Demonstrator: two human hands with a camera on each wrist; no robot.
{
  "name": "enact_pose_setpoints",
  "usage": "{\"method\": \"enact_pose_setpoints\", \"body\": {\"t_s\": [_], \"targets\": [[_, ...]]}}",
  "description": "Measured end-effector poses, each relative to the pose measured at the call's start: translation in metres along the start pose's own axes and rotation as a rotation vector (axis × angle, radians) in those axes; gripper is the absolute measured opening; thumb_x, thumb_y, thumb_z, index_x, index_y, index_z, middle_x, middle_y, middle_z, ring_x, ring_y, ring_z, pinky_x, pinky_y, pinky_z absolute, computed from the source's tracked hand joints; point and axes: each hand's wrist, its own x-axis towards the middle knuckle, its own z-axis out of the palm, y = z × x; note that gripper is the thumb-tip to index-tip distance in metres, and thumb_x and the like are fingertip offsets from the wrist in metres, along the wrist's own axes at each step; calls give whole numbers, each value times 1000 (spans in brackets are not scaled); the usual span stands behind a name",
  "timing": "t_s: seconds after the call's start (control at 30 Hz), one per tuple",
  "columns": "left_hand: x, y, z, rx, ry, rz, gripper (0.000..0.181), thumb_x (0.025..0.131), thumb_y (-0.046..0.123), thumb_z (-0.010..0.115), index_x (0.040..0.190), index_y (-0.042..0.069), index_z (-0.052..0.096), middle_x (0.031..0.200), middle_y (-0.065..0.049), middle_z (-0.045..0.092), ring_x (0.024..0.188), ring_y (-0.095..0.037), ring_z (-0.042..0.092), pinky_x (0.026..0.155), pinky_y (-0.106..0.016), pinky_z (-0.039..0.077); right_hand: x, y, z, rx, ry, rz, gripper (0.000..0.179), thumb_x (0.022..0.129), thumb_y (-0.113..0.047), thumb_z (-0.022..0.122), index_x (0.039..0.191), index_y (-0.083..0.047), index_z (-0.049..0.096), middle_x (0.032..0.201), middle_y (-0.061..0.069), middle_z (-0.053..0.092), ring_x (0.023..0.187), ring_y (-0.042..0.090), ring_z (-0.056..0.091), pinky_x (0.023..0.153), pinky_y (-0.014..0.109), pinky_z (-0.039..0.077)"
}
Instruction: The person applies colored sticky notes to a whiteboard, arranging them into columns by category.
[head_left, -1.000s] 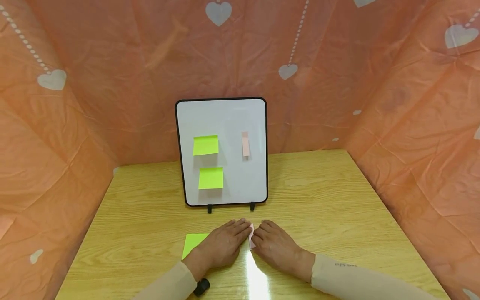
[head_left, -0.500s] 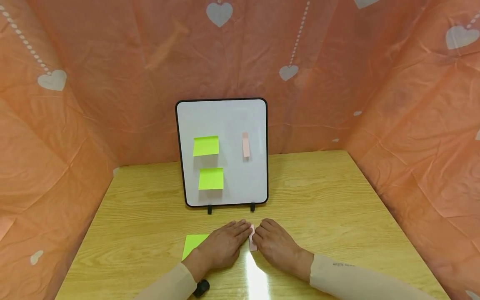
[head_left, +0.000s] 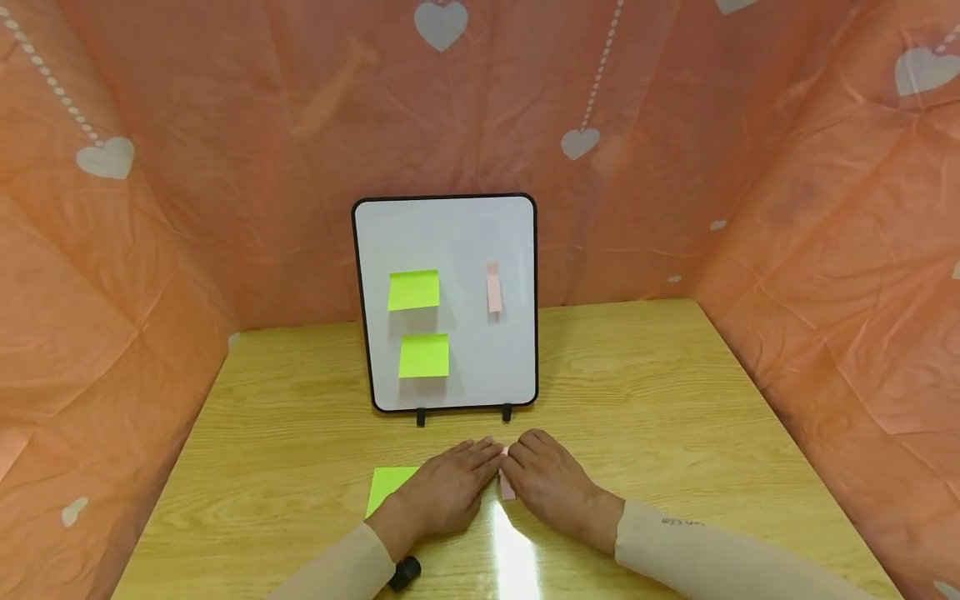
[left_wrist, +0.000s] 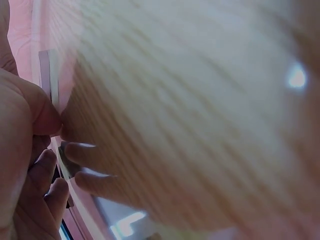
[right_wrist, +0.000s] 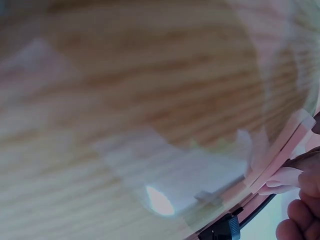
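A narrow pink sticky note pad [head_left: 507, 487] lies on the table between both hands. From its left side, my left hand [head_left: 446, 492] presses on it with straight fingers laid together. In the left wrist view the thumb [left_wrist: 47, 117] is right at the edge of the pad [left_wrist: 44, 72]. My right hand [head_left: 558, 483] is at the pad's right side with curled fingers, covering part of it. The right wrist view shows its fingers [right_wrist: 310, 182] pinching a pink sheet [right_wrist: 284, 178] that bends away from the pad [right_wrist: 280, 155].
A green sticky note pad [head_left: 386, 487] is partly hidden under the left forearm. Behind the hands a whiteboard [head_left: 468, 233] stands on black feet, bearing two green notes [head_left: 414, 290] and one pink strip [head_left: 493, 288]. A black object [head_left: 406, 572] shows beside the left sleeve.
My right hand has shifted slightly forward and to the left, covering more of the pad's far end. The left hand stays in place.
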Motion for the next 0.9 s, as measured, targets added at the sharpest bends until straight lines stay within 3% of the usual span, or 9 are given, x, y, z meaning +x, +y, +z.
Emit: {"method": "enact_pose_setpoints", "body": {"t_s": [0.43,0.6,0.77,0.9], "targets": [[-1,-2,-1,8,-5,9,57,109,28,51,164,14,41,168,-2,41,158,-18,36,130,-36,32,0,1,-1,-27,3,10,26,87,-17,85,105,-12,67,98,0,67,95,17,61,96,35,55],[-5,-2,-2,6,12,5,57,109,26,50,164,13,41,168,-1,41,158,-19,36,129,-35,33,1,1,1,-32,36,4,22,86,-14,85,97,-12,65,94,0,67,91,17,61,92,33,55],[-16,-3,-3,2,64,12,53,109,24,52,160,11,47,164,-4,47,155,-21,41,128,-37,36,1,3,4,-1,65,-3,7,96,-10,65,90,-12,62,91,0,65,89,17,60,88,33,54],[-26,-2,-4,-6,110,18,50,109,25,53,157,11,51,161,-5,51,152,-21,46,126,-38,39,1,4,5,23,90,-3,26,105,-10,39,89,-12,60,90,0,64,88,18,60,86,33,54]]}}
